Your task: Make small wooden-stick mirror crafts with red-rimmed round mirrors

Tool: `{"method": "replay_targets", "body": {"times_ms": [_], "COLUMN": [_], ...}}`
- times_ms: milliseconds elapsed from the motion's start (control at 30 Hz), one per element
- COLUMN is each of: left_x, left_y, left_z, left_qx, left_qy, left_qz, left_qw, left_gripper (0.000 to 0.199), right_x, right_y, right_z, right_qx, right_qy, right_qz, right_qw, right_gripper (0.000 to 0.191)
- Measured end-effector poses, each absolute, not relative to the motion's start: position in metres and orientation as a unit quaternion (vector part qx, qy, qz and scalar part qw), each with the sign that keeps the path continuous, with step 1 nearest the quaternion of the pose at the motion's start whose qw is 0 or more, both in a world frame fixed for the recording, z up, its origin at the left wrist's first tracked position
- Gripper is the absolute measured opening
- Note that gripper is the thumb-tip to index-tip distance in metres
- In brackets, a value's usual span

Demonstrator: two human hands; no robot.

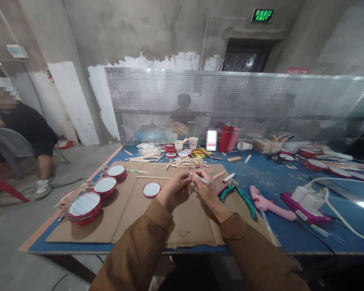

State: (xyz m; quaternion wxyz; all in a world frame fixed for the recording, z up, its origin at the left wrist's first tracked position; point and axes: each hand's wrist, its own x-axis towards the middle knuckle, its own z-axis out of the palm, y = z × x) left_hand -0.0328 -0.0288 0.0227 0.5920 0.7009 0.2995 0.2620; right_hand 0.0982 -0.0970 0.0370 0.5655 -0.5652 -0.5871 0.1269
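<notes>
My right hand [208,192] is closed around a white marker pen [204,181], its tip pointing towards my left hand. My left hand [175,186] pinches a small, thin piece, perhaps a wooden stick, upright between the fingertips; its details are too small to make out. Both hands are close together above a brown cardboard sheet [133,218]. Left of them lies a round red-rimmed disc [151,189] with a pale face. A thin wooden stick [153,177] rests behind it. A second white marker [228,178] lies to the right of my right hand.
Stacked red-rimmed discs [85,205] stand at the left. Teal-handled pliers [245,202], a pink glue gun [273,208] and a purple power strip [305,210] with cables lie right. Loose wooden sticks [182,162], paper cups [193,142] and a red bottle [226,139] are behind. A person [24,125] sits left.
</notes>
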Motion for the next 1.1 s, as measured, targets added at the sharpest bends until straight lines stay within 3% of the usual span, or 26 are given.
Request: {"method": "replay_targets", "body": {"times_ms": [1100], "left_x": [-0.0318], "left_y": [-0.0281], "left_z": [0.0216], "left_qx": [0.7], "left_qy": [0.288], "left_qz": [0.267], "left_qw": [0.597], "left_gripper": [0.033], "right_x": [0.0972], "right_y": [-0.0989], "right_z": [0.0392], "right_qx": [-0.549], "right_qy": [-0.586], "right_qz": [0.152], "right_qw": [0.576], "right_gripper": [0.022]}}
